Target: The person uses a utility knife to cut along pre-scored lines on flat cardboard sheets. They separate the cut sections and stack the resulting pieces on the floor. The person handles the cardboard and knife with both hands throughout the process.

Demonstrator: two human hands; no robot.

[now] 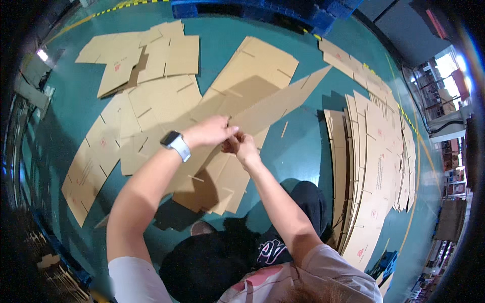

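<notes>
A long slotted cardboard sheet (289,102) stands tilted in front of me, its far right end raised off the pile. Near its middle my left hand (208,132), with a watch (175,143) on the wrist, pinches the upper edge. My right hand (243,148) is closed on the same edge, its curled fingers right beside the left fingertips. Whatever small part lies between the fingers is hidden. Under the tilted sheet lie flat slotted cardboard sheets (268,59), partly in shadow.
More flat sheets (174,55) overlap on the green floor at left. To my right leans a long row of stacked cardboard sheets (376,166). A thin cardboard strip (285,129) lies on the floor. Across the far side is a blue pallet (252,12).
</notes>
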